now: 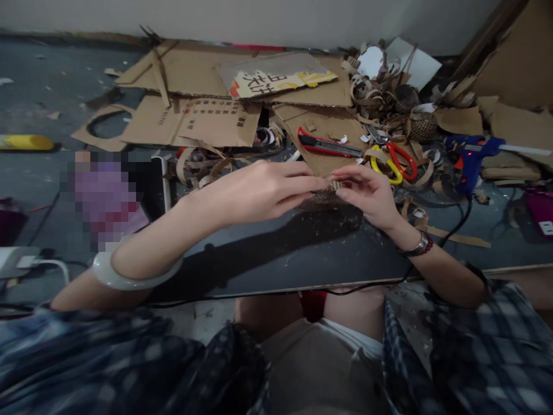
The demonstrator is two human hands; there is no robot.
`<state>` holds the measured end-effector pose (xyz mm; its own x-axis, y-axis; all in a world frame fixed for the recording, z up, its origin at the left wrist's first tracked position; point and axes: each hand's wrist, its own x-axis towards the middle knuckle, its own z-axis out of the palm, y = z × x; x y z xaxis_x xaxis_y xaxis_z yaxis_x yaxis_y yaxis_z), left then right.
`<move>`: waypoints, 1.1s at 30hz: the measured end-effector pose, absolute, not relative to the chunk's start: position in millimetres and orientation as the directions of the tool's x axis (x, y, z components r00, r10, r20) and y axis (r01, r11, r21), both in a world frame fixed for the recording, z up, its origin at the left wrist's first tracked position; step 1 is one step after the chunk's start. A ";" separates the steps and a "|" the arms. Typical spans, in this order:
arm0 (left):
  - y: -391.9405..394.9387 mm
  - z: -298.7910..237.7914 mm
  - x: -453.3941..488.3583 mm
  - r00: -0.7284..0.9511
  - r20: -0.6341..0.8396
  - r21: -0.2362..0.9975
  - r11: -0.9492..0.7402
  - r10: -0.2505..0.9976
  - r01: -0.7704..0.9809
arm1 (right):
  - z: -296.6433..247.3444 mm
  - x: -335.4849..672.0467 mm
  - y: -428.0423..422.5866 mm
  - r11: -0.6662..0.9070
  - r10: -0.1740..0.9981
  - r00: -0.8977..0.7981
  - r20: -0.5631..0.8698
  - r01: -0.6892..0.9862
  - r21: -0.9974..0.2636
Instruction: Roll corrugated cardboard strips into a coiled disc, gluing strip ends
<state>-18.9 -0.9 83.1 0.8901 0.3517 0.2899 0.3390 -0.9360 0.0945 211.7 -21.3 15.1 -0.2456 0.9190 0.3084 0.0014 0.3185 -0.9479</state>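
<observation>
Near the middle of the table, my left hand (pixel 270 190) reaches in from the left with its fingertips pinched together at the end of a small corrugated cardboard strip (pixel 337 185). My right hand (pixel 369 193) has thumb and fingers closed around the other side of that strip. Just under the fingertips sits a rounded, brown, ridged cardboard piece (pixel 322 200), partly hidden by my left hand. Whether the strip is joined to this piece I cannot tell. Beyond the hands lie a red and black utility knife (pixel 330 144) and scissors (pixel 391 164) with yellow and red handles.
A blue glue gun (pixel 473 158) with a lit red light rests at right, its black cable crossing the table's front edge. Cardboard sheets (pixel 173 124) and curled strips (pixel 375 95) fill the back. A white power adapter (pixel 19 262) is at left, below a yellow tool (pixel 28 142).
</observation>
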 end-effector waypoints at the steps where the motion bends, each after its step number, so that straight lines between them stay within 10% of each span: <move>1: -0.8 82.5 -19.0 0.889 0.285 0.096 -0.934 0.357 0.344 | 15.3 212.4 -20.5 0.300 0.929 -0.217 0.299 -0.030 -0.953; 21: -3.0 84.6 -18.4 0.890 0.254 0.128 -0.925 0.380 0.358 | 11.2 214.4 -15.3 0.181 0.972 -0.136 0.190 -0.074 -0.981; 33: -4.0 84.1 -18.0 0.890 0.256 0.110 -0.926 0.378 0.362 | 12.5 250.3 9.2 0.376 0.875 0.188 0.446 0.317 -0.871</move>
